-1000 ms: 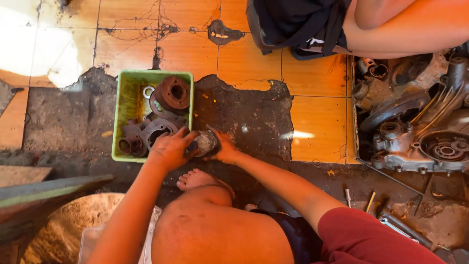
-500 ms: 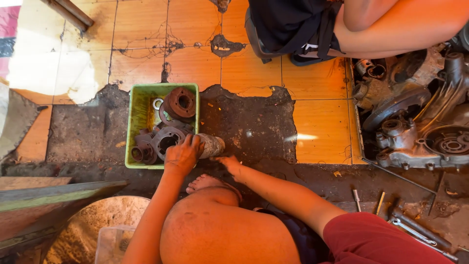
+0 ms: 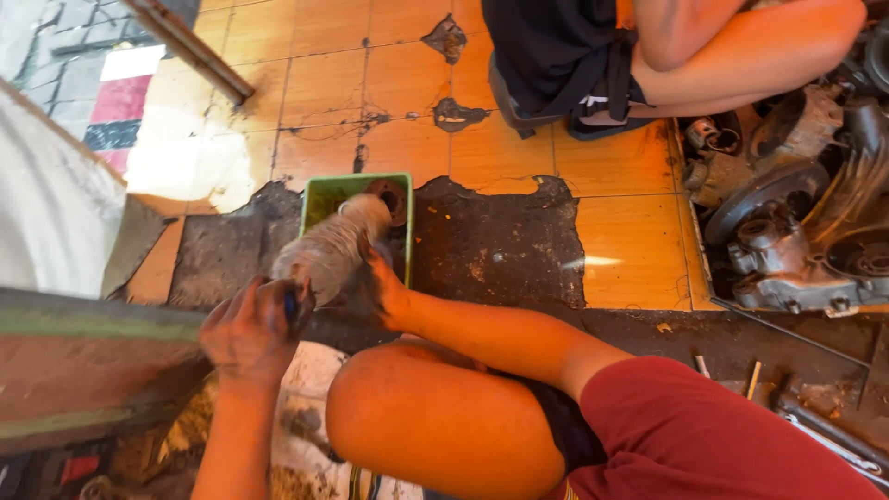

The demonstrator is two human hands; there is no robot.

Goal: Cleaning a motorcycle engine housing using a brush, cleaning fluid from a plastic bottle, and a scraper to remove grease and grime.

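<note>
Left hand: closed around a small dark part at the near end of the rag; the part is mostly hidden by the fingers, so its kind cannot be told.

Right hand: fingers curled shut on the far side of the grimy rag, thumb against the cloth.

Rag, position: held in the air between the two hands, in front of and partly covering the green tray; it looks wrapped over something, though motion blur leaves this uncertain.

Rag, handling: judged soft, limp and light, probably oily and therefore slippery; it gives no firm edge, so the surest hold is a full-hand squeeze around the bundle, with the hard part inside pinched through the cloth.

Tray contents: a rusty round metal part lies in the far right corner; the rest is hidden behind the rag.

Surface: orange floor tiles, chipped and cracked, with a wide black oil-stained patch just right of the tray.

Room: an engine casing and loose metal parts lie well to the right; another person squats at the far side; a few rods and tools rest on the dark floor near the right knee.
</note>
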